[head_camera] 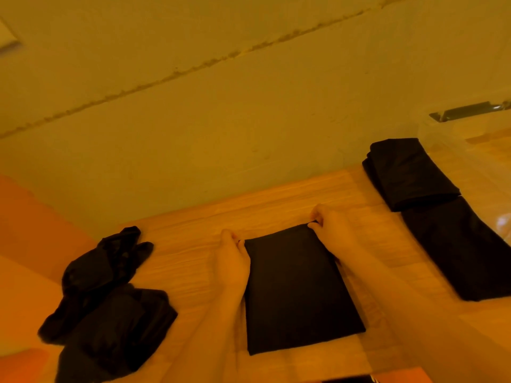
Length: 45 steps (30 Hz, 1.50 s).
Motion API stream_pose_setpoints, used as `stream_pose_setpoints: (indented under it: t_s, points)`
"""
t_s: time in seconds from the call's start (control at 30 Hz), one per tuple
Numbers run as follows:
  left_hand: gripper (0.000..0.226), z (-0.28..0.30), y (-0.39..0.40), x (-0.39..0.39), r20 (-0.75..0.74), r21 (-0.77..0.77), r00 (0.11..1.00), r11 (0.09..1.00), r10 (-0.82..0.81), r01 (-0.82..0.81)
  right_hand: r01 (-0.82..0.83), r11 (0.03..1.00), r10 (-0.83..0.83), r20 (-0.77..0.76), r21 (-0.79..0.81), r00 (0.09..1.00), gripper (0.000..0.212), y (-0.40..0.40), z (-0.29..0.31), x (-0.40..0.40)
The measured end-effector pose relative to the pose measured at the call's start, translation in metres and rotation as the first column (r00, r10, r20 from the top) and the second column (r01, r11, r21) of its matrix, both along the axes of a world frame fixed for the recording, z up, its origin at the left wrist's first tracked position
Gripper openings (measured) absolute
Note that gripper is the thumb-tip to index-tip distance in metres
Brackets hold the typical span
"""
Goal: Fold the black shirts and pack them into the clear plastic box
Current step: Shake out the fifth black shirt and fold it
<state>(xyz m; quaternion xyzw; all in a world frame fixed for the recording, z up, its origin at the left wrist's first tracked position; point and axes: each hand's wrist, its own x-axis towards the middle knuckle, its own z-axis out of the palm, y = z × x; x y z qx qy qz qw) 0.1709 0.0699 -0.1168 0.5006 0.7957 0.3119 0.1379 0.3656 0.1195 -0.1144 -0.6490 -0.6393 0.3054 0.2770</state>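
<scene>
A black shirt [296, 291], folded into a narrow rectangle, lies in the middle of the wooden table [193, 255]. My left hand [232, 258] pinches its far left corner. My right hand [331, 230] pinches its far right corner. Two folded black shirts lie at the right: one [409, 172] farther away, another [467, 252] nearer. A heap of unfolded black shirts [107, 299] sits at the left. The clear plastic box [470, 139] stands at the far right, partly cut off by the frame.
A plain wall [221, 92] rises right behind the table's far edge. An orange surface [27, 230] lies to the left of the table. The box has a dark handle or latch [470, 110] on its far rim.
</scene>
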Motion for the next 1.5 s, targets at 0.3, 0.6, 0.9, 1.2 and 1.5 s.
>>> stream_pose_setpoints:
  t_s: [0.3,0.6,0.9,1.2,1.5]
  points:
    - [0.062,-0.005,-0.037,0.026,-0.348,-0.374,0.783,0.842,-0.516,0.389,-0.416,0.908,0.383,0.488,-0.043,0.785,0.060,-0.043,-0.002,-0.007]
    - [0.082,0.020,-0.119,0.016,-0.260,-0.361,0.699,0.739,-0.666,0.570,-0.581,0.813,0.551,0.377,-0.040,0.745,0.090,-0.103,0.016,0.037]
    - [0.085,-0.010,-0.176,0.009,-0.331,-0.422,0.618,0.698,-0.713,0.579,-0.679,0.728,0.569,0.638,-0.096,0.520,0.104,-0.181,0.004,0.055]
    - [0.031,-0.004,-0.213,0.005,-0.172,-0.028,0.814,0.829,-0.555,0.559,-0.547,0.830,0.494,0.317,0.106,0.810,0.033,-0.215,0.007,0.067]
    - [0.009,0.045,-0.134,0.026,0.504,0.170,0.814,0.958,-0.288,0.233,-0.127,0.992,0.094,-0.550,-0.022,0.830,0.017,-0.150,0.043,0.040]
